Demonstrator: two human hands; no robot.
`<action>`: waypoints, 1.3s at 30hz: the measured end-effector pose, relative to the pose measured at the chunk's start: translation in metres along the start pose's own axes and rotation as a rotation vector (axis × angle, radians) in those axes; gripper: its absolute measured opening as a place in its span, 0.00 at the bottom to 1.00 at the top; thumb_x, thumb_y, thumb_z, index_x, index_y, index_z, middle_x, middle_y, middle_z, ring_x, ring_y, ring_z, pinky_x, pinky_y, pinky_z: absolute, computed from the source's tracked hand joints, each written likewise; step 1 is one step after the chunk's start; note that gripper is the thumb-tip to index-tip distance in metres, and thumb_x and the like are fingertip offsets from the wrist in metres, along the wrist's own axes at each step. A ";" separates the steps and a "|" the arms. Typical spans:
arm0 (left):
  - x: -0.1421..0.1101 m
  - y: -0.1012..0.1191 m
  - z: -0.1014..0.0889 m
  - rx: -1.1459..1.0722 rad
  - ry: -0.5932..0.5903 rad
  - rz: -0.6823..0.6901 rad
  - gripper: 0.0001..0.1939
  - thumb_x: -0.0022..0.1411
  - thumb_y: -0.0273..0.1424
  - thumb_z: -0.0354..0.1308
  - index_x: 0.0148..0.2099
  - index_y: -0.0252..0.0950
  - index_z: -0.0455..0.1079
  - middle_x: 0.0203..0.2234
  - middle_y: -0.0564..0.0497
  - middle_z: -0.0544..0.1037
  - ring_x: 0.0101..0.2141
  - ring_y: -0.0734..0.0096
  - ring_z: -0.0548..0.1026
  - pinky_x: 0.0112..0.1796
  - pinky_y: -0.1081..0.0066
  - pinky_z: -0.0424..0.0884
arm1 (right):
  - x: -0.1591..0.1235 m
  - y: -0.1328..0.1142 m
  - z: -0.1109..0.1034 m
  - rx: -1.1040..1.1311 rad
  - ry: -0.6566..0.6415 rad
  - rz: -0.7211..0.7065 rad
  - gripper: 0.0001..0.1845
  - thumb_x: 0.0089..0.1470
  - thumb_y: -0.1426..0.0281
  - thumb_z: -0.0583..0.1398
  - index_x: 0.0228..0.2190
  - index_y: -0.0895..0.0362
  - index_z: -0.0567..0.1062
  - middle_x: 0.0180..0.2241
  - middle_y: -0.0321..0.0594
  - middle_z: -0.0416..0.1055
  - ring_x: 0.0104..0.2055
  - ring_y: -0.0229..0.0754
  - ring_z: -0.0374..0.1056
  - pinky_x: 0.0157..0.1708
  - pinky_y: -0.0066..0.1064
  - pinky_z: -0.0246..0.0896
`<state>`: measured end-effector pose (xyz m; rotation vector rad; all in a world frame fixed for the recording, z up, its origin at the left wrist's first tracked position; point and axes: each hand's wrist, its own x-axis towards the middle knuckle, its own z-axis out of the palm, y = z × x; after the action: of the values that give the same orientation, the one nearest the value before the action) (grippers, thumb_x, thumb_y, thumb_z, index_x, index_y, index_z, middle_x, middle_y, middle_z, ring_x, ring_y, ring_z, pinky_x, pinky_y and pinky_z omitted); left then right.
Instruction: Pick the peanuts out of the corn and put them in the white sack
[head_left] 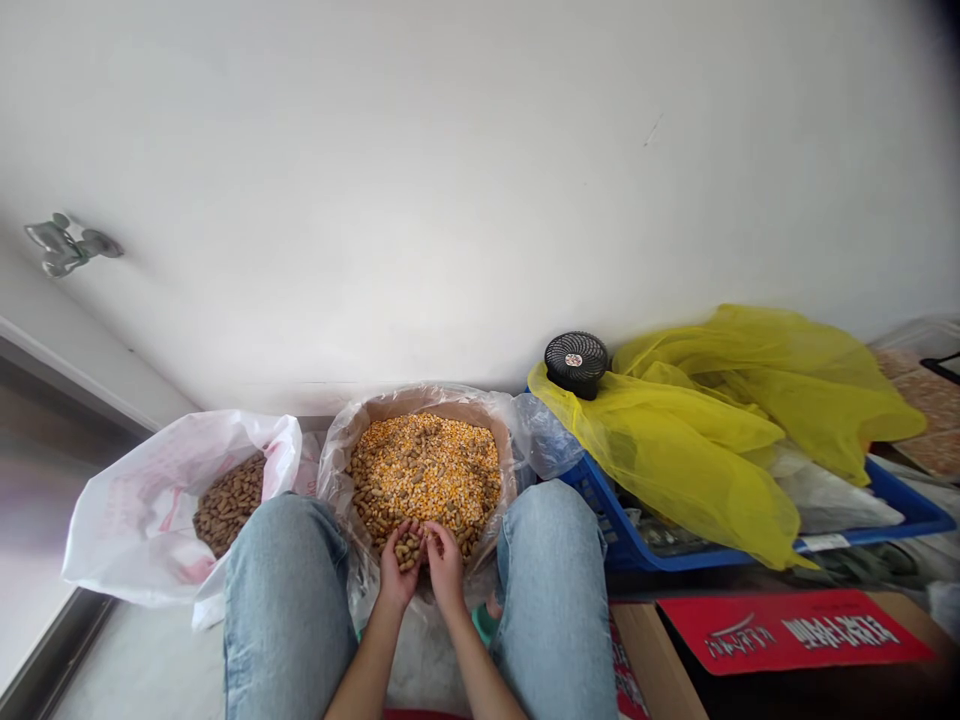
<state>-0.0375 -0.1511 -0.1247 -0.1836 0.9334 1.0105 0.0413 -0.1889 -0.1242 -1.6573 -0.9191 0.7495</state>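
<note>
My left hand (397, 570) and my right hand (446, 568) are cupped together over a clear-lined sack of yellow corn kernels mixed with peanuts in the shell (424, 475). A small bunch of shelled-looking brown peanuts (409, 549) lies between them, held in both palms. The sack stands between my knees, in light blue jeans (285, 600). To the left, a white plastic bag (142, 520) holds only peanuts in the shell (231, 503), and part of that pile is hidden behind my knee.
Right of the sack, a blue plastic crate (622, 525) sits under a yellow mesh cloth (697, 430), with a small black fan (576, 364) on top. A cardboard box with a red printed sheet (787, 630) lies at lower right. A white wall rises behind everything.
</note>
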 end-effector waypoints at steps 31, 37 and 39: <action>-0.012 0.017 0.028 -0.183 -0.002 -0.052 0.10 0.55 0.21 0.44 0.31 0.32 0.66 0.26 0.47 0.74 0.31 0.71 0.74 0.31 0.71 0.73 | 0.010 0.015 -0.008 0.108 -0.019 0.139 0.15 0.47 0.63 0.52 0.32 0.57 0.73 0.35 0.43 0.72 0.39 0.41 0.67 0.42 0.31 0.59; -0.058 0.100 0.099 -0.257 -0.130 0.096 0.12 0.58 0.21 0.41 0.32 0.32 0.66 0.27 0.47 0.73 0.33 0.73 0.74 0.32 0.72 0.73 | 0.009 0.017 -0.004 0.158 -0.063 0.177 0.15 0.45 0.62 0.53 0.31 0.57 0.73 0.33 0.43 0.73 0.36 0.42 0.67 0.39 0.31 0.59; -0.075 0.144 0.114 -0.187 -0.179 0.228 0.13 0.59 0.21 0.39 0.33 0.32 0.65 0.28 0.47 0.73 0.33 0.74 0.73 0.32 0.72 0.72 | 0.008 0.017 -0.002 0.180 -0.095 0.171 0.14 0.44 0.62 0.54 0.30 0.57 0.74 0.33 0.42 0.73 0.37 0.42 0.67 0.40 0.31 0.59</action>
<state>-0.0992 -0.0590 0.0397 -0.1419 0.7063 1.3045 0.0508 -0.1858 -0.1407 -1.5645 -0.7575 1.0050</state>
